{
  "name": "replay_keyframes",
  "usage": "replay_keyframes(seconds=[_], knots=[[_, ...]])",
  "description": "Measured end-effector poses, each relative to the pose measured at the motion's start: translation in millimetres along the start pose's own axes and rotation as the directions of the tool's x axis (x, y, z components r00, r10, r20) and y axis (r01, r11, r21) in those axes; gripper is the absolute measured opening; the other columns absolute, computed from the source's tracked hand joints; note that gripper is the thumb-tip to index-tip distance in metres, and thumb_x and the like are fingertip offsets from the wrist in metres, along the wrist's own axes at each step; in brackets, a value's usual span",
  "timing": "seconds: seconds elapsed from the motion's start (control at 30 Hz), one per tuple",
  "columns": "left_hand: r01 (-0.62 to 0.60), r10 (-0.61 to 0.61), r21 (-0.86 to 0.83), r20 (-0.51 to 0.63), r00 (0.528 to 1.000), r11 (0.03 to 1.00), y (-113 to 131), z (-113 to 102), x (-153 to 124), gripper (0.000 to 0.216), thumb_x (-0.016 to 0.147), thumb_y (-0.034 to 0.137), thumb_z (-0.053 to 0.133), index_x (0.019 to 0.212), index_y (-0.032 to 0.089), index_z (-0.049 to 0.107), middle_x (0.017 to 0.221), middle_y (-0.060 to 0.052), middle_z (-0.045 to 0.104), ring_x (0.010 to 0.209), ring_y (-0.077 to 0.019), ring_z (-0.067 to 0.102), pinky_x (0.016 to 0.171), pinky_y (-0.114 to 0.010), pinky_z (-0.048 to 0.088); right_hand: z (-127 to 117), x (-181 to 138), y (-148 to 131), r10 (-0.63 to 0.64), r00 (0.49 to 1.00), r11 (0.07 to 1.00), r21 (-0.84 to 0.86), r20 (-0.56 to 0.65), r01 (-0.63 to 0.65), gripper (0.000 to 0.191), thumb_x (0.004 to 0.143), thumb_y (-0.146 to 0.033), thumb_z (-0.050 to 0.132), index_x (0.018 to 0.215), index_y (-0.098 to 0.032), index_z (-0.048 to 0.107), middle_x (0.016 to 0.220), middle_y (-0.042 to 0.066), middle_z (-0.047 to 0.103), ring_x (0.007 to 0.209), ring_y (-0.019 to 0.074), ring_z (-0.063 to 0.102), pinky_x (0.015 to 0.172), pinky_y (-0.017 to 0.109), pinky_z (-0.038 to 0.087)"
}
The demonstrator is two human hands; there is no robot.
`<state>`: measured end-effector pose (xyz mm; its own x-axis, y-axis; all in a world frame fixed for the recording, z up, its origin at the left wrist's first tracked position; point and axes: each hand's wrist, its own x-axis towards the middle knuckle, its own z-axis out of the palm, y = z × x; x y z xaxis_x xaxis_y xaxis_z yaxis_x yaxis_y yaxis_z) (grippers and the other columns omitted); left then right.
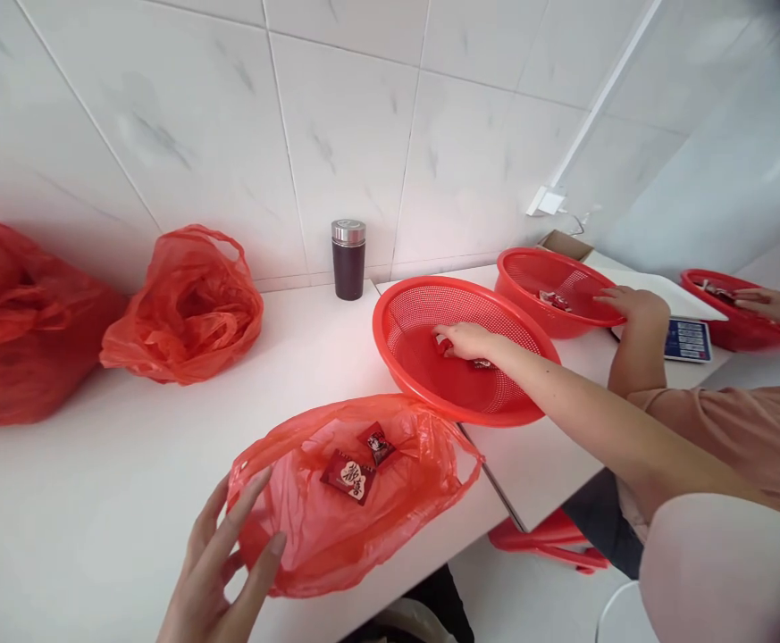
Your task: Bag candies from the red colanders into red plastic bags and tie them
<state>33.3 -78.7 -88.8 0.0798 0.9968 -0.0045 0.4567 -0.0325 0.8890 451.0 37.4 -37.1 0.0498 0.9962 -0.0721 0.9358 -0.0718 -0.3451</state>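
Note:
My left hand [229, 549] is at the left rim of an open red plastic bag [302, 536], fingers apart and touching its edge. Inside the bag lie two small dark red wrapped packets, a larger packet with white print [349, 476] and a smaller packet [377, 444]. My right hand [468, 341] reaches into a red perforated plastic basket [457, 290], its fingertips closed around a small red wrapped packet [445, 346] that is partly hidden. Under my wrist, another packet [482, 363] lies on the basket floor.
A dark tumbler [348, 261] stands by the wall. At left sit a crumpled red bag [185, 308] and a full red bag [20, 357]. To the right, a person's hands [641, 308] reach into a second basket [543, 317] and a third basket [731, 330], beside a scale [688, 341].

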Motion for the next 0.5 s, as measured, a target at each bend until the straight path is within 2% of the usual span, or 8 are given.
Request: replay_keyframes(seconds=[0.1, 0.2, 0.23, 0.3, 0.37, 0.4, 0.47, 0.5], knots=[[0.054, -0.053, -0.058, 0.018, 0.998, 0.997, -3, -2, 1, 0.057, 0.084, 0.049, 0.058, 0.139, 0.048, 0.042, 0.153, 0.003, 0.033, 0.135, -0.0304, 0.042, 0.088, -0.034, 0.058, -3, 8, 3, 0.015, 0.999, 0.990, 0.142, 0.037, -0.020, 0.024, 0.088, -0.028, 0.061, 0.110, -0.018, 0.063, 0.113, 0.008, 0.066, 0.096, 0.0202, 0.063, 0.084, 0.034, 0.052], [0.091, -0.088, -0.106, 0.032, 0.996, 0.990, -1, -4, 1, 0.058, 0.085, 0.051, 0.056, 0.140, 0.050, 0.039, 0.154, 0.005, 0.032, 0.127, -0.0295, 0.050, 0.091, -0.037, 0.056, -11, 12, -3, 0.007, 0.999, 0.949, 0.315, 0.041, -0.019, 0.027, 0.091, -0.026, 0.050, 0.116, -0.017, 0.059, 0.111, 0.009, 0.068, 0.091, 0.0179, 0.066, 0.081, 0.030, 0.053], [0.088, -0.085, -0.113, 0.031, 0.996, 0.990, -1, -5, 1, 0.058, 0.084, 0.052, 0.056, 0.140, 0.049, 0.039, 0.154, 0.005, 0.032, 0.124, -0.0290, 0.053, 0.091, -0.038, 0.056, -13, 9, -9, 0.003, 0.999, 0.901, 0.433, 0.047, -0.023, 0.030, 0.092, -0.026, 0.046, 0.118, -0.017, 0.057, 0.111, 0.010, 0.068, 0.091, 0.0174, 0.066, 0.080, 0.030, 0.053], [0.077, -0.074, -0.095, 0.028, 0.997, 0.993, 0, -6, 1, 0.057, 0.084, 0.053, 0.057, 0.138, 0.047, 0.043, 0.152, 0.004, 0.035, 0.117, -0.0273, 0.057, 0.088, -0.036, 0.058, -18, -3, -30, -0.036, 0.996, 0.721, 0.692, 0.086, -0.034, 0.032, 0.092, -0.030, 0.043, 0.119, -0.016, 0.054, 0.109, 0.010, 0.068, 0.090, 0.0176, 0.067, 0.080, 0.032, 0.054], [0.068, -0.066, -0.047, 0.044, 0.997, 0.997, 1, -6, 2, 0.055, 0.083, 0.052, 0.058, 0.136, 0.045, 0.047, 0.149, 0.003, 0.039, 0.109, -0.0243, 0.060, 0.085, -0.033, 0.058, -19, -23, -61, -0.155, 0.978, 0.519, 0.854, 0.142, -0.042, 0.033, 0.091, -0.034, 0.046, 0.118, -0.017, 0.054, 0.106, 0.009, 0.068, 0.089, 0.0184, 0.067, 0.079, 0.034, 0.054], [0.062, -0.060, -0.027, 0.055, 0.997, 0.998, 1, -5, 3, 0.054, 0.083, 0.052, 0.058, 0.136, 0.044, 0.048, 0.146, 0.002, 0.041, 0.106, -0.0230, 0.061, 0.085, -0.033, 0.058, -19, -35, -78, -0.239, 0.957, 0.476, 0.879, 0.164, -0.032, 0.034, 0.091, -0.036, 0.048, 0.120, -0.019, 0.054, 0.107, 0.008, 0.068, 0.089, 0.0185, 0.067, 0.079, 0.034, 0.054], [0.033, -0.033, -0.008, 0.060, 0.998, 0.999, 3, -3, 6, 0.056, 0.083, 0.049, 0.059, 0.137, 0.041, 0.048, 0.141, 0.000, 0.046, 0.105, -0.0220, 0.061, 0.087, -0.032, 0.056, -12, -59, -112, -0.410, 0.888, 0.488, 0.873, 0.211, 0.018, 0.044, 0.085, -0.034, 0.059, 0.127, -0.024, 0.050, 0.115, 0.005, 0.065, 0.095, 0.0187, 0.066, 0.080, 0.032, 0.054], [0.021, -0.020, -0.010, 0.056, 0.998, 1.000, 4, -2, 7, 0.057, 0.084, 0.048, 0.058, 0.138, 0.038, 0.047, 0.139, -0.002, 0.049, 0.105, -0.0219, 0.061, 0.088, -0.032, 0.055, -6, -69, -128, -0.481, 0.838, 0.553, 0.831, 0.258, 0.062, 0.050, 0.081, -0.031, 0.064, 0.128, -0.026, 0.049, 0.118, 0.004, 0.064, 0.097, 0.0189, 0.065, 0.081, 0.032, 0.053]])
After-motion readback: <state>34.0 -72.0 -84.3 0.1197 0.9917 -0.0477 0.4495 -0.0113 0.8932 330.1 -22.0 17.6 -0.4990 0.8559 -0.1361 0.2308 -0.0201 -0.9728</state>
